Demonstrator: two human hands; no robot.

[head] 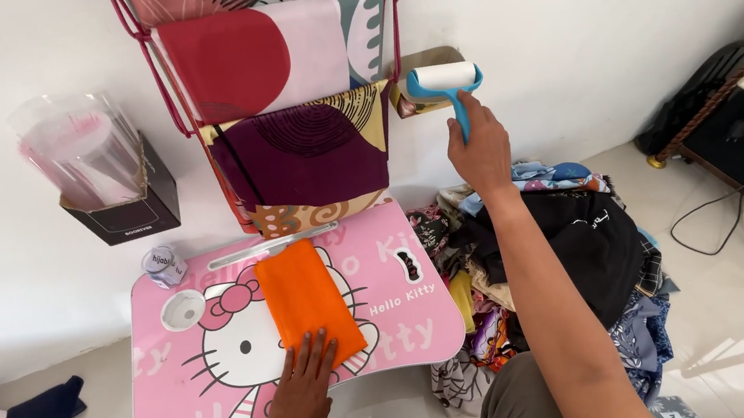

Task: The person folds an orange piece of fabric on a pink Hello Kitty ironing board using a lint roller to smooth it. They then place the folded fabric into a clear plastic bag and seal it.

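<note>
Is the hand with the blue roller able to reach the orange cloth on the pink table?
Probably yes. The right hand holds the lint roller up by the wall, and nothing lies between it and the orange cloth; only the left hand presses its near edge.

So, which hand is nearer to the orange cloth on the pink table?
Left. The left hand lies flat on the near end of the orange cloth. The right hand is raised far off to the right, holding a lint roller by the wall.

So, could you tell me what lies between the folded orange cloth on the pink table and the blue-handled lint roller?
In the head view, bare pink tabletop, then the hanging patterned fabrics' lower edge and white wall lie between orange cloth and lint roller.
</note>
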